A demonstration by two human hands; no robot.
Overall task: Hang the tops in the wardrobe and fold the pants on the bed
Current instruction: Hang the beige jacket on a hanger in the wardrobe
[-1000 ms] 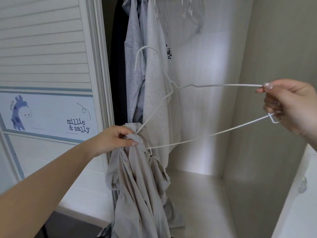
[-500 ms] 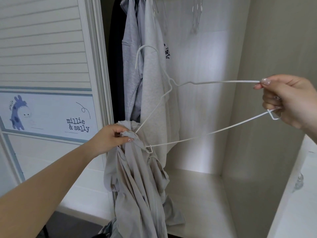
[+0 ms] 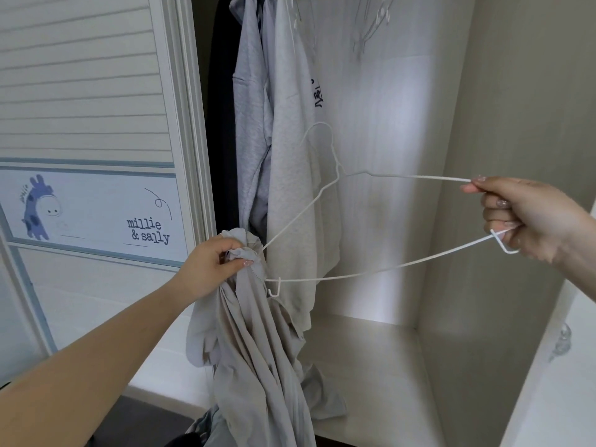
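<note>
Fabric of the grey top (image 3: 258,343) looks limp and light; left hand (image 3: 213,266) bunches its neck, right hand (image 3: 522,214) pinches the springy wire hanger (image 3: 354,275) at its shoulder end.

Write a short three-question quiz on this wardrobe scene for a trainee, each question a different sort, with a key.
1. True or false: the left hand grips the bunched beige top at one end of the white wire hanger.
2. Multiple choice: where does the right hand hold the hanger? A. by its hook; B. at the end far from the top; C. not at all.
3. Fill in: the garment hanging behind the hanger, with dark print on it, is a grey ____.

Key: 1 true; 2 B; 3 sweatshirt.
</note>
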